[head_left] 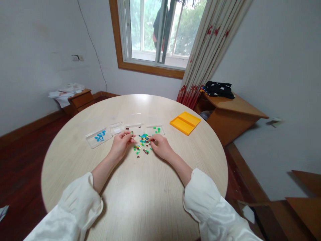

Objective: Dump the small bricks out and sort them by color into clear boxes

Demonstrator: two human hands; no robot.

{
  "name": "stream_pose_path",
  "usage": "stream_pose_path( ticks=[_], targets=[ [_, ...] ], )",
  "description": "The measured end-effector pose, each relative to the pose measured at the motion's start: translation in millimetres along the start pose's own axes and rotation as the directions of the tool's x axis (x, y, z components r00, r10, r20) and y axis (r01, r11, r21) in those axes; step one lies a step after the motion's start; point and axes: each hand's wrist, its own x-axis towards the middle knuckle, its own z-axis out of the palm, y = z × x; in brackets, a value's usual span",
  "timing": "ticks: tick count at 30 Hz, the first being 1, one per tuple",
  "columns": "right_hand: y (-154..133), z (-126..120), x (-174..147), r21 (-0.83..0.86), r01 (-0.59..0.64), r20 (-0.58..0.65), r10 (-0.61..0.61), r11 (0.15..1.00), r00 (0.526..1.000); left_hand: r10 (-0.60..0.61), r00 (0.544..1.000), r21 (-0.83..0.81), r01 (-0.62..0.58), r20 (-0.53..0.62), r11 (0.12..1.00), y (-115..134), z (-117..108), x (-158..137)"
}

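Observation:
A mixed pile of small plastic pieces (144, 140) in blue, green, yellow, brown and white lies on the round table between my hands. My left hand (121, 144) is at the pile's left side, thumb and forefinger pinched on a tiny green piece (131, 133). At the right edge of the pile, my right hand (161, 146) has its fingertips closed together among the pieces; what they hold is too small to make out. Behind my hands stand clear trays: one with blue pieces (100, 136), one with a few brown pieces (127, 129), and one with green pieces (157, 129).
A small clear tray (116, 128) sits between the blue and brown ones. To the right lies a yellow two-part case (185, 123). The pale round table (140, 194) fills the middle. Beyond it are a wooden cabinet (233, 107) with dark cloth and a curtain (200, 50).

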Motion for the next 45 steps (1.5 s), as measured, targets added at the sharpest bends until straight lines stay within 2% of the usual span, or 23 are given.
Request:
stream_pose_path(
  ticks=[4, 13, 22, 31, 36, 39, 45],
  targets=[
    [0.4, 1.4, -0.9, -0.02, 0.062, 0.062, -0.06, 0.998, 0.996, 0.001, 1.0, -0.007, -0.001, -0.031, 1.0, -0.8, -2.2, 2.6],
    [-5.2, 5.8, -4.4, -0.155, 0.147, 0.183, -0.118, 0.977, 0.976, -0.032, 0.999, 0.009, 0.032, -0.023, 0.999, -2.4, -4.3, 4.1],
    [-8.8, 2.5, -2.4, -0.152, 0.063, 0.193, -0.033, 0.986, 0.981, -0.091, 0.994, -0.056, 0.088, -0.059, 0.995, -2.1, -3.3, 2.8],
    [-8.6, 2.4, -2.3, -0.136, 0.052, 0.216, -0.022, 0.989, 0.976, -0.067, 0.997, -0.071, 0.064, -0.037, 0.995, -8.6, -8.3, 7.8],
    [-11.6, 2.2, -2.5, -0.156, 0.052, 0.214, -0.018, 0.986, 0.977, -0.122, 0.993, -0.042, 0.121, -0.007, 0.992, -5.6, -6.7, 5.2],
    [-13.2, 1.9, -1.7, -0.147, 0.043, 0.164, -0.019, 0.988, 0.986, -0.145, 0.989, -0.036, 0.146, 0.018, 0.989, -3.1, -4.9, 2.3],
    [-14.7, 1.0, -0.5, 0.018, -0.009, 0.031, 0.008, 1.0, 0.999, -0.153, 0.985, -0.006, 0.154, 0.074, 0.988, -2.1, -4.6, -0.3]
  ],
)
